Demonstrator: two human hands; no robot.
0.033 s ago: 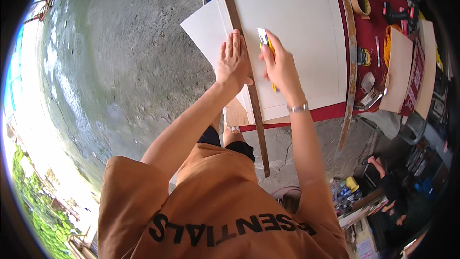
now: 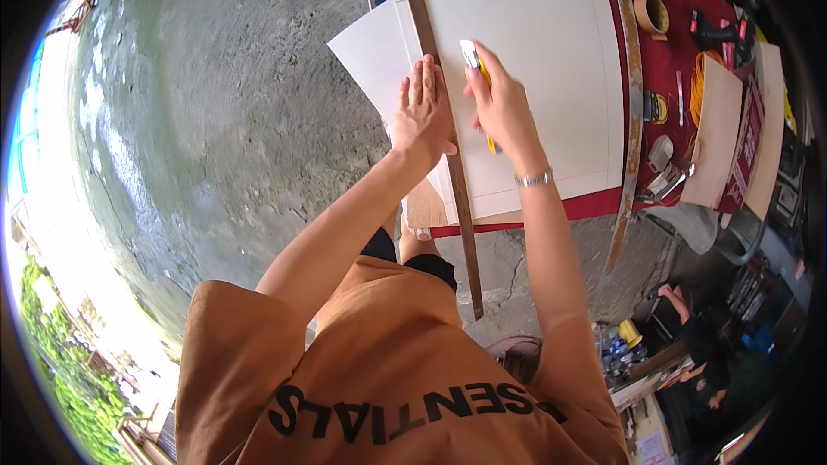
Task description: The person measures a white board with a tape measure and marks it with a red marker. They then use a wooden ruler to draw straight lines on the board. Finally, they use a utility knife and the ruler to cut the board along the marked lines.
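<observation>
A large white sheet (image 2: 551, 43) with thin lines drawn near its edges lies on a table with a dark red cover (image 2: 594, 201). Across its left side runs a long brown straightedge (image 2: 463, 224), its near end sticking out past the table edge. My left hand (image 2: 421, 116) lies flat with fingers stretched out, pressing down on the straightedge and the sheet beside it. Just to its right, my right hand (image 2: 502, 108) is wrapped round a yellow utility knife (image 2: 470, 56), whose blade end points away from me. The knife appears held above the sheet, apart from the straightedge.
A worn metal strip (image 2: 635, 77) runs along the sheet's right. Beyond it lie a tape roll (image 2: 651, 15), a tape measure (image 2: 656, 108), an orange cord (image 2: 705, 86), a power drill (image 2: 713, 27) and thin wooden boards (image 2: 717, 129). Another person (image 2: 711, 353) is at lower right.
My right hand with the utility knife has shifted slightly away from me and to the left. My left hand still lies on the straightedge.
</observation>
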